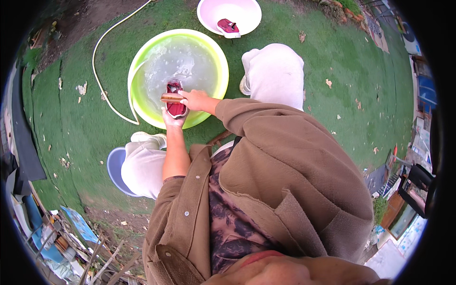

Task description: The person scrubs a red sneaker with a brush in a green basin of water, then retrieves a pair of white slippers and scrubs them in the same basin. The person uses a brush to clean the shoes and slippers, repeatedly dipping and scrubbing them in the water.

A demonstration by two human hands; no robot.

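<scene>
My left hand point(174, 119) cups a dark red shoe point(175, 108) from below, over the near rim of a lime-green basin point(216, 57) filled with soapy water. My right hand point(194, 99) grips a wooden-handled brush point(171, 98) laid across the shoe's top. A second red shoe point(227, 25) lies in a pink basin point(247, 19) beyond the green one.
A white hose point(97, 71) curves over the green turf and runs to the green basin's left rim. My knees in pale trousers flank the basin; a blue stool point(114, 166) sits under my left leg. Clutter lies along the lower left and right edges.
</scene>
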